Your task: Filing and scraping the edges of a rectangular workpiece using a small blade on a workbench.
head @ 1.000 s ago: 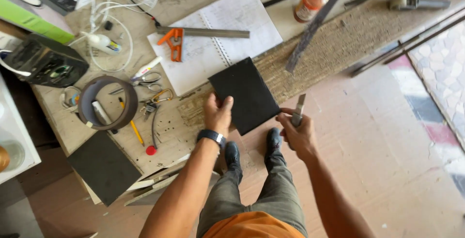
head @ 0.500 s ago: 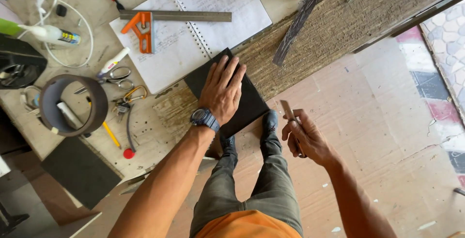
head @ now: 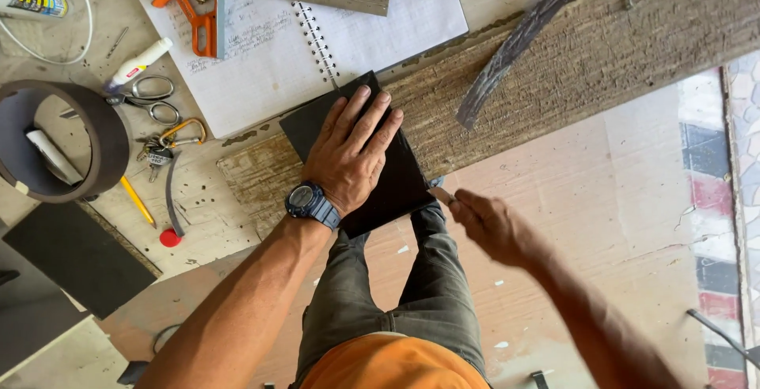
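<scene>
beside the black square panel (head: 360, 159) we see an open spiral notebook (head: 317, 33) and a rough wooden plank (head: 554, 64) on the scuffed workbench (head: 198, 199). our left hand (head: 348, 155) lies flat on the panel, fingers spread; our right hand (head: 483, 223) pinches a small blade (head: 440, 193) at its edge.

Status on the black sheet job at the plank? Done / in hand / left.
Done: the black sheet lies on the rough wooden plank, overhanging its near edge. In hand: the left hand presses flat on the sheet; the right hand brings a small tool, blurred, to its right edge. Left: no cut or separated piece shows yet. The combination square rests unused on the notebook.
</scene>
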